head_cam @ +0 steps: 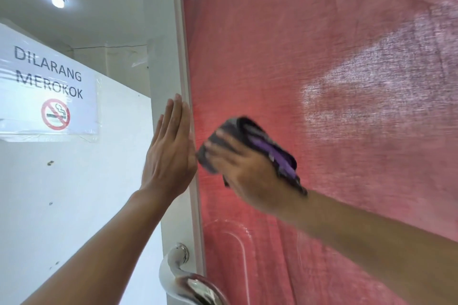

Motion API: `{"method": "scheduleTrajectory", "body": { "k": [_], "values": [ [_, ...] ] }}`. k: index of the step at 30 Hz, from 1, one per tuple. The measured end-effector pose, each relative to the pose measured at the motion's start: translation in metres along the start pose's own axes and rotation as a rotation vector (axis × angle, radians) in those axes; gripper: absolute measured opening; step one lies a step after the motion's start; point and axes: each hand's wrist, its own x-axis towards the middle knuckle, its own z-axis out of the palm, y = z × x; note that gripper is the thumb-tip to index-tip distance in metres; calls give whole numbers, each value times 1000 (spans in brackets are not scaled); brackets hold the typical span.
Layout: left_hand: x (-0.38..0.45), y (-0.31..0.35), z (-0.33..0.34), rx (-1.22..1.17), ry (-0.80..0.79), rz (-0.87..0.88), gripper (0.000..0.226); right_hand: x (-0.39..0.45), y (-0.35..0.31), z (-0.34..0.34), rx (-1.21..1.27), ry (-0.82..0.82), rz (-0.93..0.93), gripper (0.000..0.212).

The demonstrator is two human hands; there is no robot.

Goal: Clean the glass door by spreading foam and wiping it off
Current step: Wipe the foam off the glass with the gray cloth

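At 6 o'clock, nearest the camera, a curved chrome door handle [184, 277] sticks out from the white door frame [184, 77]. Above it, the left hand [171, 151] presses flat on the frame, fingers straight and together, pointing to 12 o'clock. Just beside it toward 3 o'clock, the blurred right hand [247, 171] grips a crumpled dark grey and purple cloth [260, 148] against the glass door panel [309, 44], which has red fabric behind it. A whitish foam smear [384, 86] lies at 2 o'clock. Farther off at 9 o'clock hangs a white no-smoking sign [49, 91]; a ceiling light [58, 1] glows at 11 o'clock.
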Motion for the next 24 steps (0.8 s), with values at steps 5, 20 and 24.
{"method": "scheduleTrajectory", "body": {
  "k": [5,20,24],
  "values": [
    [0,-1,1,-6,3,2,60,80,17,-19,-30,55,328,48],
    [-7,58,15,-80,43,58,56,-22,41,-46,-156,161,338,36],
    [-20,76,32,-144,46,95,55,-84,16,-30,-180,86,217,38]
  ]
}}
